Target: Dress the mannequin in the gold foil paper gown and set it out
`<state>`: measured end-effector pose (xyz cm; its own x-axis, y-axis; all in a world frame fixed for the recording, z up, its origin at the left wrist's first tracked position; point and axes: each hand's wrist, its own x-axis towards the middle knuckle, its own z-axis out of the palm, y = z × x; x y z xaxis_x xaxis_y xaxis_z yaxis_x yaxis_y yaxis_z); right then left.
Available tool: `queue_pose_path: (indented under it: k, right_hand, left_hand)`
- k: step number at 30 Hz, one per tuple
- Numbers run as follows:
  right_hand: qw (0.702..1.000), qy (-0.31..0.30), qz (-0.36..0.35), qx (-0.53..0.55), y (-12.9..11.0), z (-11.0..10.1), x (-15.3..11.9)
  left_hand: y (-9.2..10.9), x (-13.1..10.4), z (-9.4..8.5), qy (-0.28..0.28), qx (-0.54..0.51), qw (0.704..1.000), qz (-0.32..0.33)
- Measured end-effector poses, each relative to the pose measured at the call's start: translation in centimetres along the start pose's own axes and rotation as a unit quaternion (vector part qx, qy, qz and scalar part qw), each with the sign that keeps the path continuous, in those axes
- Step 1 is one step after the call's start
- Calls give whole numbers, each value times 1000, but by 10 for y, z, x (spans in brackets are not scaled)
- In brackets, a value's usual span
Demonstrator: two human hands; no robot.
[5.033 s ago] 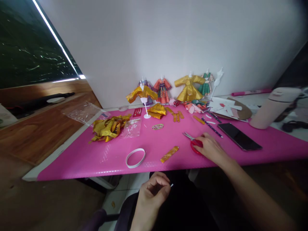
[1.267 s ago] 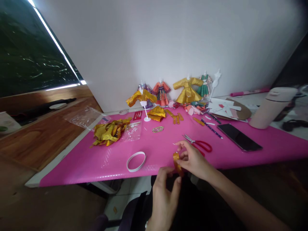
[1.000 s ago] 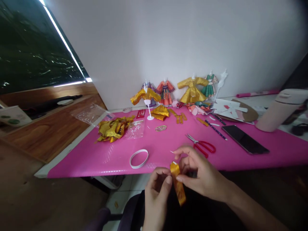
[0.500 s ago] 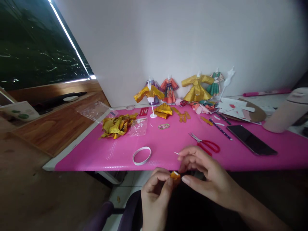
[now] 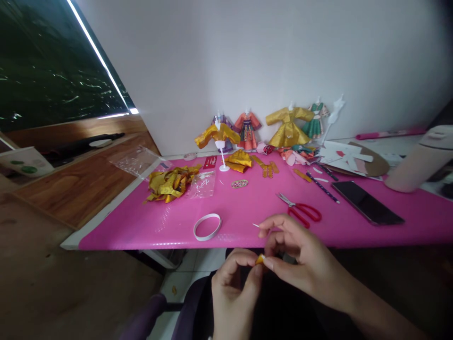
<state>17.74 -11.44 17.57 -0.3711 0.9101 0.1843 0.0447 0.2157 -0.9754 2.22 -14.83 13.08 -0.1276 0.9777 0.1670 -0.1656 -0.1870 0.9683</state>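
Observation:
My left hand [image 5: 233,288] is closed in a pinch on a small golden-yellow folded piece [image 5: 260,259] with a white edge, just in front of the table edge. The thumb of my right hand [image 5: 300,259] touches the right side of that piece. A thin white strip [image 5: 255,225] sticks out from the index fingertip of my right hand, whose other fingers are curled. Fingers hide most of the golden piece. Red-handled scissors [image 5: 299,210] lie open just beyond my right hand, and a white ring of tape [image 5: 207,227] lies to the left.
Doll-sized mannequins wear a golden jacket [image 5: 216,135], a golden robe [image 5: 289,126] and other dresses along the wall. Golden paper scraps [image 5: 171,183] and a clear bag [image 5: 203,184] lie on the pink table [image 5: 141,222]. Rightward are a pencil [image 5: 322,187], a phone [image 5: 368,203] and a bottle [image 5: 417,158].
My hands have drawn closer together. My right thumb has come onto the golden piece, which now shows less between the fingers. The view has shifted slightly.

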Motion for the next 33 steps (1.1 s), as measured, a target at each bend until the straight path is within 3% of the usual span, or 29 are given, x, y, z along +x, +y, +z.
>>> queue_pose_path:
  k: [6, 11, 20, 33]
  right_hand:
    - [995, 39, -66, -68, -3, -4, -1]
    - [991, 13, -75, -107, -11, -2, -3]
    - [984, 26, -62, -167, -6, 4, -6]
    - [982, 31, -51, -180, -8, 4, -5]
  left_hand:
    - [9, 3, 2, 34, -23, 999, -30]
    - [10, 2, 2, 21, -42, 996, -78]
    - [12, 1, -1, -7, 13, 1000, 14]
    - [6, -4, -5, -36, 68, 996, 34]
